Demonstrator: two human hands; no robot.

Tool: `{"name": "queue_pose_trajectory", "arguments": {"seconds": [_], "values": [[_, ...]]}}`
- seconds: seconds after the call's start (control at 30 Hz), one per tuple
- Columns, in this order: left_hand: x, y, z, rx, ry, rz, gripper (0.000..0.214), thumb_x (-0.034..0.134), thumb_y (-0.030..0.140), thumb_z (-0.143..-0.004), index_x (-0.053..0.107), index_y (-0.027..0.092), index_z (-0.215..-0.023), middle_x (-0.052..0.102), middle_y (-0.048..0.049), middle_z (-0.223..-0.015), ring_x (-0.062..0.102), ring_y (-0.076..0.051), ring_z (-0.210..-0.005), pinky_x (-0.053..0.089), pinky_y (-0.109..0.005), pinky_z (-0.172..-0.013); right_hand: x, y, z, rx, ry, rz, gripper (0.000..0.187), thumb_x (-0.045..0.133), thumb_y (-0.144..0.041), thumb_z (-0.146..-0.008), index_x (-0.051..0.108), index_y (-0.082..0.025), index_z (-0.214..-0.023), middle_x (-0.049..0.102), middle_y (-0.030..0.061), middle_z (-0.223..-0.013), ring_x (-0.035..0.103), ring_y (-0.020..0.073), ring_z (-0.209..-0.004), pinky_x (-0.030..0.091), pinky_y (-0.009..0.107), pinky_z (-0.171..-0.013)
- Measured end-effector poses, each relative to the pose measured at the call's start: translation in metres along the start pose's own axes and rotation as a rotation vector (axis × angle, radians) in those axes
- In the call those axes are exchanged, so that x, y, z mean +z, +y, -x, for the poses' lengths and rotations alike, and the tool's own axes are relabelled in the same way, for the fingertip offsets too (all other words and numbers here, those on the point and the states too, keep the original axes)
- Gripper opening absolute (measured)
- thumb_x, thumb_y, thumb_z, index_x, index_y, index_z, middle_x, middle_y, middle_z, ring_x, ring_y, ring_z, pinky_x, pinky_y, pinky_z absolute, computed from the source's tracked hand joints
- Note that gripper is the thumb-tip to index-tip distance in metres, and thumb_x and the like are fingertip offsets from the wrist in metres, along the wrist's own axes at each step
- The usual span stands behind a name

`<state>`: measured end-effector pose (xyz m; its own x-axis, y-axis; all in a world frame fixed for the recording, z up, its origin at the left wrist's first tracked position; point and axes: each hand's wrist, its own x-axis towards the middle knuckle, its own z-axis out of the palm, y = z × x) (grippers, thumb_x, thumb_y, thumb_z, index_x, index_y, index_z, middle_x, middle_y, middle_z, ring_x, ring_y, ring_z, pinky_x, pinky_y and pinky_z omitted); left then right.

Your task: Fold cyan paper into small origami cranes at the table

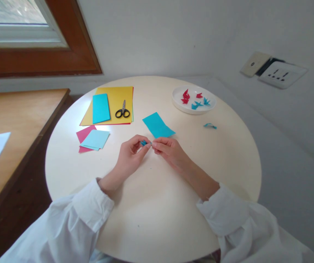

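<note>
The left hand (pixel 129 155) has a small, folded blue paper piece (pixel 143 143) pinched in its nearly closed grip, the right hand (pixel 173 152) pinches its tip, and it sits between both hands, over the round white surface (pixel 157 204).

Small blue paper (pixel 143 143), folded tight

I see it held, narrow and compact, between the fingertips of the left hand (pixel 131 154) and right hand (pixel 171 151), its finer creases too small to make out, just on the near side of the flat blue sheet (pixel 157 125).
</note>
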<state>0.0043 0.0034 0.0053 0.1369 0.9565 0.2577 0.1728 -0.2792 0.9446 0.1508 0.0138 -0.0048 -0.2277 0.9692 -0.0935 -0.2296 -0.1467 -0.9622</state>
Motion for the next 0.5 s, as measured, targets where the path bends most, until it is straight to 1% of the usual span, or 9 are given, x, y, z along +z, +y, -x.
{"name": "queue_pose_trajectory", "arguments": {"seconds": [0.17,0.3,0.5], "values": [[0.0004,-0.0008,-0.0001,-0.006,-0.006,0.002,0.009,0.064,0.025,-0.074,0.061,0.017,-0.076,0.062,-0.0018,-0.07,0.05,-0.011,-0.057,0.041,-0.024,-0.053,0.0,0.0009,-0.0011,0.002,-0.002,-0.001,0.012,0.066,-0.029,-0.06,0.064,-0.017,-0.06,0.049,-0.0047,-0.054,0.039,0.0085,-0.056,0.029,0.027,-0.057],[0.0002,-0.002,-0.0003,-0.003,-0.002,0.025,0.008,0.063,0.025,-0.075,0.061,0.017,-0.073,0.064,-0.0023,-0.072,0.054,-0.012,-0.062,0.042,-0.025,-0.056,0.0,0.0007,-0.0019,0.008,0.008,0.0,0.012,0.067,-0.029,-0.059,0.063,-0.017,-0.057,0.05,-0.0048,-0.053,0.039,0.0084,-0.055,0.03,0.026,-0.056],[-0.0001,-0.0037,-0.0008,-0.012,-0.001,0.033,0.008,0.062,0.025,-0.075,0.06,0.017,-0.073,0.062,-0.0017,-0.071,0.054,-0.012,-0.062,0.042,-0.024,-0.056,-0.0005,0.0013,-0.0019,0.003,0.015,0.022,0.013,0.068,-0.03,-0.058,0.064,-0.018,-0.059,0.053,-0.0044,-0.056,0.04,0.0085,-0.056,0.031,0.026,-0.058]]}}
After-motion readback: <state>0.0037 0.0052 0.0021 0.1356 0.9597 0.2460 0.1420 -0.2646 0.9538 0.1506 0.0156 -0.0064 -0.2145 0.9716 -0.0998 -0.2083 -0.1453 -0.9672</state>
